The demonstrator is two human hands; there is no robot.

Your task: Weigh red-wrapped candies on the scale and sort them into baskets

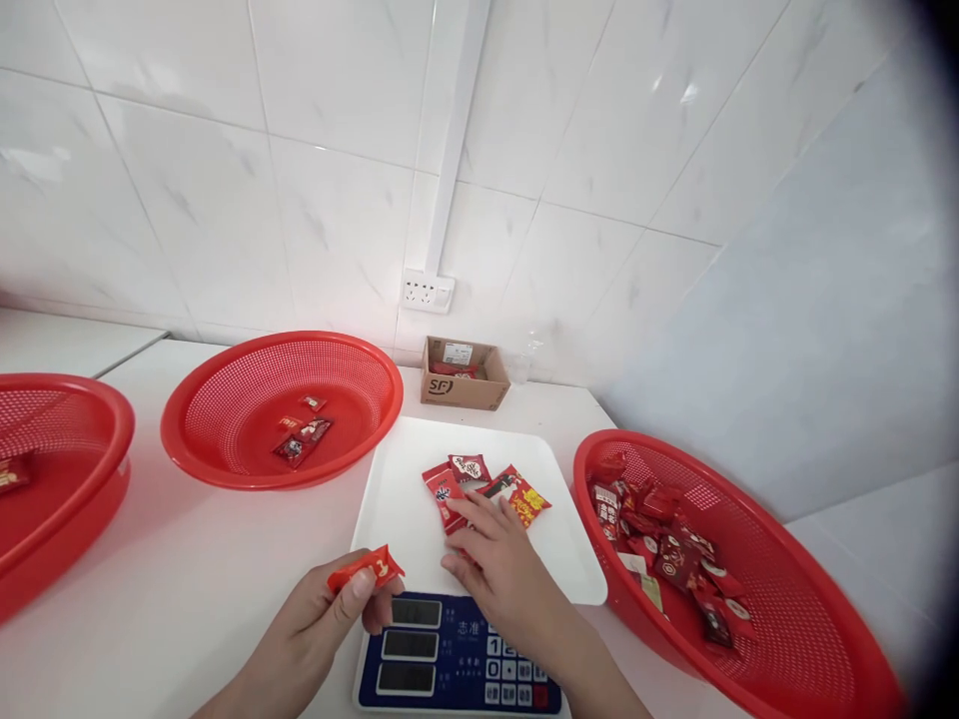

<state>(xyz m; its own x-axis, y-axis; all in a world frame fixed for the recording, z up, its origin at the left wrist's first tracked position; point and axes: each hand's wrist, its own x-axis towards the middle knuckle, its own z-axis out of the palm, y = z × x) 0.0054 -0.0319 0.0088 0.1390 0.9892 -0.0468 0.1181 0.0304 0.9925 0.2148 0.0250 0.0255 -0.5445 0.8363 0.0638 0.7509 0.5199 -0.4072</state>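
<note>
My left hand is closed round a small red candy packet, pinched between thumb and fingers in front of the scale's display. My right hand rests its spread fingers on several red snack packets lying on the white weighing plate. Among these are an upright red packet, a dark red one and a red-and-yellow one. The fingers partly cover the packets, and the right forearm hides some keys of the blue scale panel.
To the right, a red basket holds many packets. A second red basket with several packets stands at the back left, and another basket is at the left edge. Behind the scale sits a cardboard box below a wall socket.
</note>
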